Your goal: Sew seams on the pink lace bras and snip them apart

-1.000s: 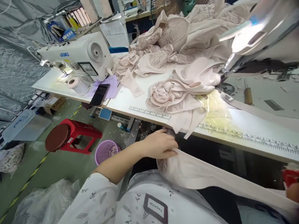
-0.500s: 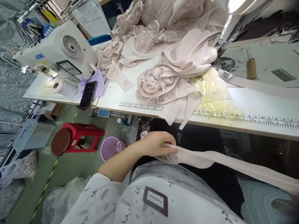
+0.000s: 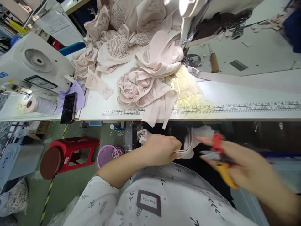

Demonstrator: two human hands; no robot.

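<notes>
My left hand point(image 3: 162, 150) is closed on a bunched piece of pale pink fabric point(image 3: 188, 149) below the edge of the white sewing table point(image 3: 235, 94). My right hand point(image 3: 237, 166), blurred by motion, comes in from the right and grips small thread snips with a red and yellow handle point(image 3: 221, 157), their tip close to the fabric. On the table above lies a heap of pale pink lace garments point(image 3: 143, 84) beside a yellowish plastic sheet point(image 3: 188, 91).
A second sewing machine point(image 3: 35, 66), a thread cone point(image 3: 39, 105) and a black phone point(image 3: 68, 107) sit at the left. On the floor stand a red stool point(image 3: 68, 153) and a purple basket point(image 3: 109, 153). A wooden-handled tool point(image 3: 213, 62) lies by the near machine's needle.
The long fabric strip that stretched to the right has been gathered into my left hand. My right hand has swung in from the right with the snips. The view has tilted right.
</notes>
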